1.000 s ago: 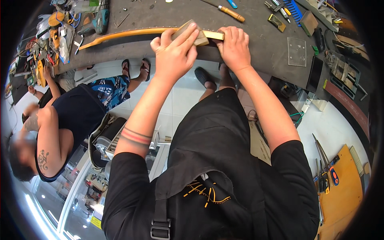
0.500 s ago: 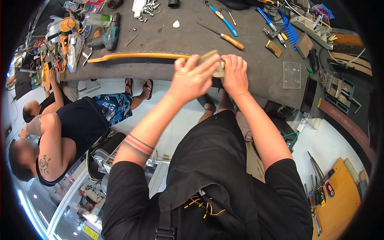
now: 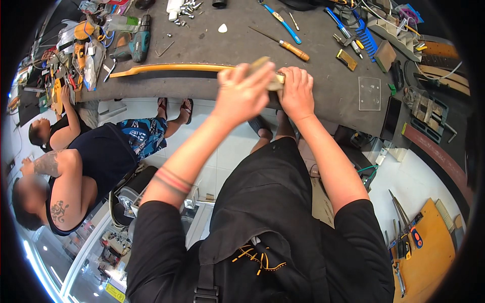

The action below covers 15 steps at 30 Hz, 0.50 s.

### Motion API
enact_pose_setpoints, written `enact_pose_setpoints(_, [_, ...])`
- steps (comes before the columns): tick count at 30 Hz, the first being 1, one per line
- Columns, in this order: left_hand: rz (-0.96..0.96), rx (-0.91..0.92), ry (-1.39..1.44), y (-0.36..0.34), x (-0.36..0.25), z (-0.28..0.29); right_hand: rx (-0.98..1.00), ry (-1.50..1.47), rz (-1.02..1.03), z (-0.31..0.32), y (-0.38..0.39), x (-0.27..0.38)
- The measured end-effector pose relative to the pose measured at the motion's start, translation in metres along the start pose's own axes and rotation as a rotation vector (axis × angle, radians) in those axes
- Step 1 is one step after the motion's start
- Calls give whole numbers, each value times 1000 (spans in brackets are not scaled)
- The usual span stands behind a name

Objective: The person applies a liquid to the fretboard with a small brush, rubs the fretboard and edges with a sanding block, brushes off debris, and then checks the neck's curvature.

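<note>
A guitar neck (image 3: 177, 67) with a yellow-brown edge lies on its side along the near edge of the dark bench, its headstock end to the left. My right hand (image 3: 297, 96) closes round the neck's right end. My left hand (image 3: 240, 96), smeared by motion, has its fingers pressed on a tan block (image 3: 260, 63) at the neck, just left of my right hand. The block's underside and the part of the neck beneath my fingers are hidden.
Behind the neck lie a wooden-handled pointed tool (image 3: 290, 49), a blue toothbrush (image 3: 283, 25), a white pick (image 3: 223, 28) and a teal drill (image 3: 142, 43). To the right are a clear plate (image 3: 369, 94) and a phone (image 3: 390, 118). Two people are at the left.
My left hand and the block have shifted slightly left and down. My right hand stays at the neck's end, nearly still.
</note>
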<state>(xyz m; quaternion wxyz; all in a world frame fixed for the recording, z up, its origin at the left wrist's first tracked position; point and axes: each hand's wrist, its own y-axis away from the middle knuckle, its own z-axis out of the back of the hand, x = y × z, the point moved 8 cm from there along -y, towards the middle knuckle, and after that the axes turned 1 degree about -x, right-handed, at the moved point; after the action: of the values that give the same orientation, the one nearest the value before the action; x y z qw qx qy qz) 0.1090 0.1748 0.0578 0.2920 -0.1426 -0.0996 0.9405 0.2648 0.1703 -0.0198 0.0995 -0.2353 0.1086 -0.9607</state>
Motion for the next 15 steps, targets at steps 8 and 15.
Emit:
enact_pose_setpoints(8, [50, 31, -169, 29, 95, 33, -8, 30, -7, 6, -4, 4])
enact_pose_setpoints(15, [26, -58, 14, 1, -21, -17, -24, 72, 21, -3, -1, -1])
